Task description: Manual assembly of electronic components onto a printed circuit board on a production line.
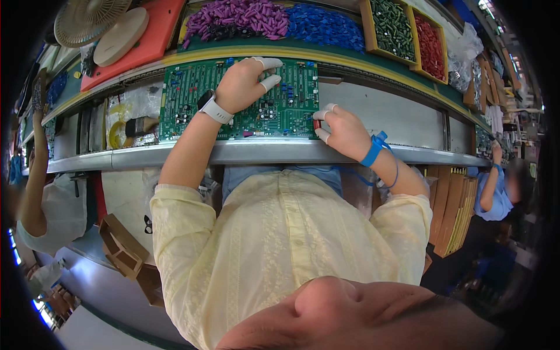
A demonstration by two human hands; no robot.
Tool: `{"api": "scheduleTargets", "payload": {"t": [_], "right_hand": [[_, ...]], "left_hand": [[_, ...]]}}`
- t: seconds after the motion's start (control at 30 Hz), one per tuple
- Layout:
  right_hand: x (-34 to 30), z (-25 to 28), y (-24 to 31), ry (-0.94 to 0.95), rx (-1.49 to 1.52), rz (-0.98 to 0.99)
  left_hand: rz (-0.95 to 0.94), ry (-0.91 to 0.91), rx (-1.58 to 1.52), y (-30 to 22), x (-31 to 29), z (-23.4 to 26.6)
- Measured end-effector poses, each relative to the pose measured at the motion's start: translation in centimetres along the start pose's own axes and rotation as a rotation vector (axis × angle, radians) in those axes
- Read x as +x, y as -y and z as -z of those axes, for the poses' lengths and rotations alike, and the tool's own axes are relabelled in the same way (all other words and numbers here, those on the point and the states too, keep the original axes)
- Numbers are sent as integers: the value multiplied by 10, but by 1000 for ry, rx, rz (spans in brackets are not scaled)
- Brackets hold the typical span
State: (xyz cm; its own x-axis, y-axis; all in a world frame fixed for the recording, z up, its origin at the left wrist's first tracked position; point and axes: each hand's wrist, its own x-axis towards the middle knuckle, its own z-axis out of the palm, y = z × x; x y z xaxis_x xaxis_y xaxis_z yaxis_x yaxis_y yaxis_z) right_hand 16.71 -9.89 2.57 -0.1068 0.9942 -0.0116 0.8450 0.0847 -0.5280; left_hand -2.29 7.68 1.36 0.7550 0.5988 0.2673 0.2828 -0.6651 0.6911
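Observation:
A large green circuit board point(192, 108), crowded with small parts, lies across the rails of the line in front of me. My left hand point(245, 84) is over its upper middle, white covers on the fingertips, thumb and forefinger apart. No part shows between them. At the board's right edge my right hand point(344, 131), also with white fingertip covers, pinches a small red component point(317, 124) between thumb and fingers. A blue strap point(375, 150) circles my right wrist; a pale watch band point(219, 111) is on my left.
Beyond the rail lie heaps of purple parts point(233, 18) and blue parts point(324, 26). Yellow-edged bins hold green parts point(392, 29) and red parts point(430, 49). A brush point(142, 126) lies left of the board. A fan point(87, 20) stands far left. Other people work on both sides.

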Motion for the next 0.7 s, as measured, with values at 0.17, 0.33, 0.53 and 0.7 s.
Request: {"api": "scheduleTargets", "payload": {"t": [0.17,0.33,0.53,0.7], "right_hand": [[4,-5,-1,-36,-236,79],[3,-5,-1,-41,-260,107],[3,-7,0,-54,-255,120],[4,-2,-1,-22,-277,58]], "left_hand": [[-51,-29,35,8,-4,-4],[-56,-43,35,11,-6,-7],[-79,-24,46,12,-5,-10],[-20,4,13,7,-1,-11]]}}
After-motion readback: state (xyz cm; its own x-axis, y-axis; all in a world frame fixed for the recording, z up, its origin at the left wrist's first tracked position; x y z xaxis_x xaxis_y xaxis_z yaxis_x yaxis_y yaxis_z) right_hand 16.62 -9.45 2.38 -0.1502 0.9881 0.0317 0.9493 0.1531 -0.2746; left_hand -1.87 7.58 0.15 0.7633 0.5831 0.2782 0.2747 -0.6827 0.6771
